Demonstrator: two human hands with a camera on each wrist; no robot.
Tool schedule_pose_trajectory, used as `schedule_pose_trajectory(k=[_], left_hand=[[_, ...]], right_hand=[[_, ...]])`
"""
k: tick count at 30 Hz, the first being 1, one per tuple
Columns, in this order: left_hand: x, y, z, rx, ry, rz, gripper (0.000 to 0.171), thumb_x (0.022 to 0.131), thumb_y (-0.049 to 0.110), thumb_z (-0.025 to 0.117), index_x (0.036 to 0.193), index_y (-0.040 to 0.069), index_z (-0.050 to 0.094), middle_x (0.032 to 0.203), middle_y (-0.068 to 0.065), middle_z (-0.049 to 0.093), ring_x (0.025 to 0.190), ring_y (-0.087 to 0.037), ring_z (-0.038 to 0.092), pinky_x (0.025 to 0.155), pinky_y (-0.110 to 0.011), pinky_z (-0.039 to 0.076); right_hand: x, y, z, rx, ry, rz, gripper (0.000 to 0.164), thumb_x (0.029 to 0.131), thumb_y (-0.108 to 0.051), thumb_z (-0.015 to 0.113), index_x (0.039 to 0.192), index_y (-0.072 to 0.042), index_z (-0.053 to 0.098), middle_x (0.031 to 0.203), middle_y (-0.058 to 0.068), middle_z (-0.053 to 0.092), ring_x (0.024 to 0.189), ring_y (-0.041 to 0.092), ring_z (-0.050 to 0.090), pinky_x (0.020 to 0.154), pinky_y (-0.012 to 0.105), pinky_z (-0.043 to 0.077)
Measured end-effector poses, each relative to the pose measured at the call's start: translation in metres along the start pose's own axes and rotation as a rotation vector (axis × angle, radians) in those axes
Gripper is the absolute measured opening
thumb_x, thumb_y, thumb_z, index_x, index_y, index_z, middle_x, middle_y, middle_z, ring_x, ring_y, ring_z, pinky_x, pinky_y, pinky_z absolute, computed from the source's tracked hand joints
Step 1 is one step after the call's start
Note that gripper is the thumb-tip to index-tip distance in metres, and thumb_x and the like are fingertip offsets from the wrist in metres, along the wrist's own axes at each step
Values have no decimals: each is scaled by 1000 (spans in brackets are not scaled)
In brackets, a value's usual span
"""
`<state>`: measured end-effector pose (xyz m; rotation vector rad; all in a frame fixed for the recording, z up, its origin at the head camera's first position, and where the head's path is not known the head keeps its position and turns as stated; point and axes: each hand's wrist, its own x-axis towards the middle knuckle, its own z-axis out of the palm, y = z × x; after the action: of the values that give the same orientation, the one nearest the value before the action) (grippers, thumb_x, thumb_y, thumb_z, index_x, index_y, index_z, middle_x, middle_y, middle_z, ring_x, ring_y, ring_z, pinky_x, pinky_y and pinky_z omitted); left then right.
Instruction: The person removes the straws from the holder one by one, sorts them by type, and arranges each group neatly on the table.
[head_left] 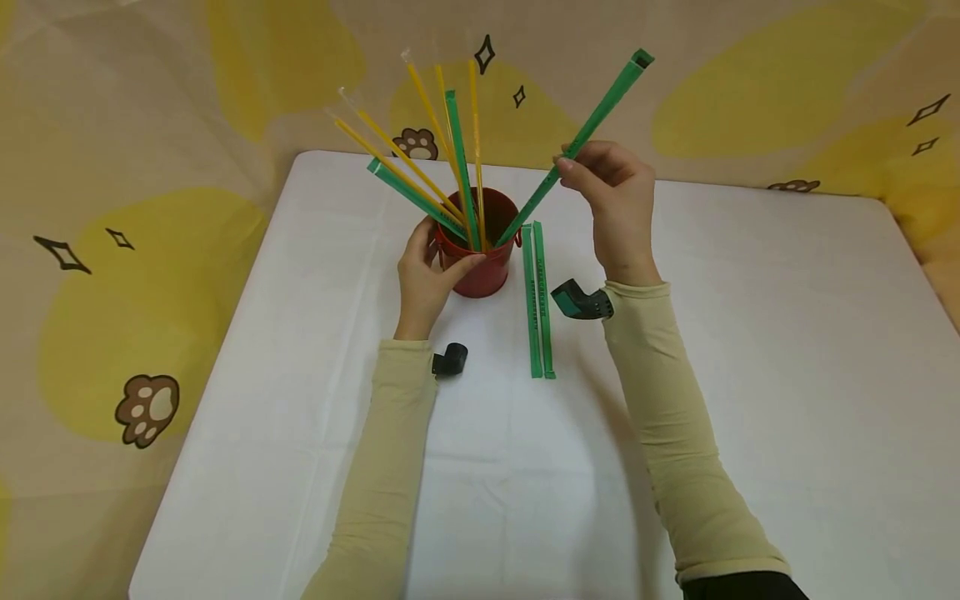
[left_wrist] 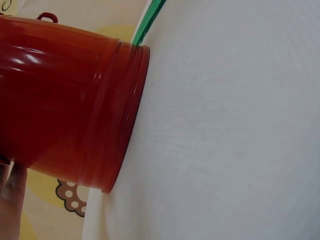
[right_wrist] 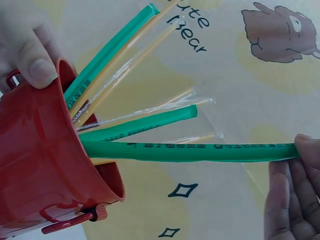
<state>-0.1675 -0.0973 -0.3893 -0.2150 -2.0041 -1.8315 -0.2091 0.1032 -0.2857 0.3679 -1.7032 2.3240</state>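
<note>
**Red bucket (head_left: 483,279) gripped, held packet (head_left: 603,108) at its mouth**

Far left, we note yellow straws (head_left: 476,125) in clear film fanning out of the bucket, two green packets (head_left: 459,150) leaning among them. Next, the left hand (head_left: 427,279) grasps the bucket's rim, thumb in front; bucket sits on the white tabletop (head_left: 765,333). Just right of it, we see two loose packets (head_left: 532,300), also green, lying side by side. Farthest right, the right hand (head_left: 621,200) pinches the held packet, which slants, upper end rightward.
</note>
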Motion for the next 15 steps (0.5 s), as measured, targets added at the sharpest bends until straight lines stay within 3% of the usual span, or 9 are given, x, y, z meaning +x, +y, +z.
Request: schedule_pose_trajectory(k=[6, 12, 15], left_hand=[[-5, 32, -1, 14, -16, -14, 65, 77, -2, 75, 133, -11, 43, 131, -24, 49, 123, -30, 47, 104, -39, 40], [-1, 8, 0, 4, -12, 3, 68, 75, -3, 77, 134, -8, 43, 132, -22, 50, 123, -29, 47, 103, -38, 41], [1, -3, 0, -7, -8, 7, 70, 74, -1, 78, 135, -5, 44, 132, -19, 50, 123, -26, 47, 103, -36, 41]], right_hand=[[-4, -6, -2, 32, 42, -124, 9, 82, 8, 65, 83, 2, 70, 81, 11, 66, 73, 24, 61, 76, 32, 52], [-9, -10, -9, 84, 82, -159, 9, 83, 10, 63, 82, 3, 69, 85, 13, 65, 80, 25, 64, 74, 32, 53], [-11, -12, -11, 138, 109, -123, 9, 82, 12, 63, 82, 5, 68, 85, 14, 65, 82, 27, 64, 73, 31, 53]])
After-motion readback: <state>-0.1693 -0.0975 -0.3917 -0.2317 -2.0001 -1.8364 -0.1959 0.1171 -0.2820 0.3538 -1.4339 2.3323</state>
